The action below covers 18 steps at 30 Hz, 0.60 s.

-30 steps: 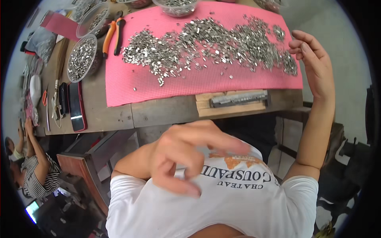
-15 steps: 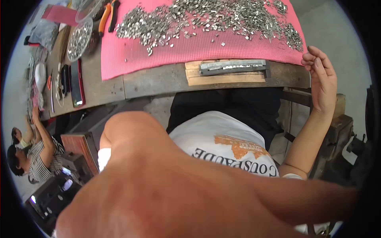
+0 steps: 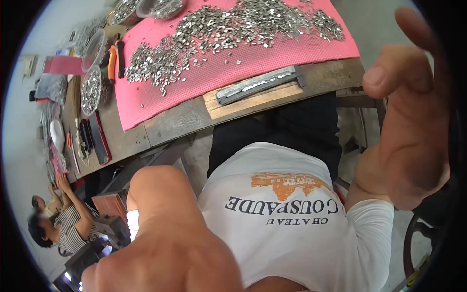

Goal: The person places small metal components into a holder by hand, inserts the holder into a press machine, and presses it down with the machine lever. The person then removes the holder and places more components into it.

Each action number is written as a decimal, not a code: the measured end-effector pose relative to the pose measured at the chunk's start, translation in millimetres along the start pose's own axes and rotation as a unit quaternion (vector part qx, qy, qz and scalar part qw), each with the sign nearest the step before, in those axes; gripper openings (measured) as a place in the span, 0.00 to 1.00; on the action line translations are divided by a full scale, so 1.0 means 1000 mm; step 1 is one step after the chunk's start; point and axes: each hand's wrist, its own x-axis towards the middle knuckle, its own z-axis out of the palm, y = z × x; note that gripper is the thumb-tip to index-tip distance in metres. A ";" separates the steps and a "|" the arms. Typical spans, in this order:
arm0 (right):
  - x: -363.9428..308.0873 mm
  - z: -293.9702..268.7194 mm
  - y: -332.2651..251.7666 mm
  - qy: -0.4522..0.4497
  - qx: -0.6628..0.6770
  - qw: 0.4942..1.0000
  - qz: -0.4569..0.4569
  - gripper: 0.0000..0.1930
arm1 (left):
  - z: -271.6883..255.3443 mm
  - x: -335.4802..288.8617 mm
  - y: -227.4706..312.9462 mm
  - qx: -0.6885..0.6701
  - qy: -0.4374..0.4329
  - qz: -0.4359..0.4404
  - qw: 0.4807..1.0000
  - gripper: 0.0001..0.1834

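My left hand [image 3: 165, 258] is very near the camera at the lower edge, its back toward me; its fingers are hidden below the picture. At the right, my right hand [image 3: 408, 112] is raised, with a bent finger and another finger standing apart and nothing visible between them. Neither hand touches the table. Past them, many small shiny metal pieces [image 3: 243, 29] lie heaped on a pink mat [image 3: 209, 68]. A narrow metal fixture [image 3: 260, 86] holding a row of silvery pieces rests on a thin wooden board [image 3: 287, 99] along the table's near edge.
Orange-and-black-handled pliers [image 3: 112, 63] lie beside a clear tub [image 3: 91, 90] of metal pieces. A dark phone-like slab with a red edge [image 3: 100, 138] and a white bottle [image 3: 57, 136] are on the left. Another person in a striped top [image 3: 75, 226] sits farther left.
The view has tilted and shifted. My right hand has risen from beside the table corner toward the camera. My left hand has dropped lower and no longer stretches across to the right.
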 end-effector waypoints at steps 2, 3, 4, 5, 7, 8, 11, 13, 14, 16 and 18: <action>0.002 -0.004 0.002 0.013 -0.008 1.000 -0.009 0.31 | 0.002 0.001 0.014 0.004 -0.016 0.012 1.000 0.05; 0.002 -0.008 0.005 0.020 -0.013 1.000 -0.016 0.31 | 0.002 0.004 0.015 0.007 -0.026 0.020 0.999 0.06; -0.006 -0.022 0.003 0.020 -0.013 0.999 -0.025 0.30 | 0.006 0.010 0.009 0.017 -0.030 0.030 0.999 0.06; -0.005 -0.024 0.003 0.024 -0.008 0.999 -0.035 0.30 | 0.020 0.031 -0.036 -0.053 -0.006 0.158 0.986 0.07; -0.013 -0.032 0.002 0.051 -0.019 0.997 -0.049 0.30 | 0.019 0.030 -0.037 -0.021 -0.017 0.130 0.991 0.07; -0.011 -0.037 0.002 0.065 -0.024 0.996 -0.057 0.30 | 0.031 0.033 -0.047 -0.033 -0.001 0.361 0.932 0.07; -0.022 -0.039 -0.012 0.108 -0.037 0.990 -0.081 0.29 | 0.026 0.034 -0.057 0.077 -0.006 0.521 0.850 0.04; -0.009 -0.038 0.003 0.126 -0.044 0.986 -0.096 0.29 | 0.027 0.028 -0.062 0.024 0.028 0.510 0.859 0.06; -0.019 -0.043 0.000 0.134 -0.050 0.985 -0.100 0.28 | 0.030 0.014 -0.060 -0.055 0.033 0.381 0.923 0.05; -0.025 -0.050 0.002 0.139 -0.057 0.983 -0.102 0.28 | 0.036 0.016 -0.041 -0.158 0.011 0.003 0.987 0.05; -0.022 -0.050 0.000 0.134 -0.057 0.984 -0.100 0.28 | 0.036 0.005 -0.033 -0.294 0.013 -0.023 0.955 0.06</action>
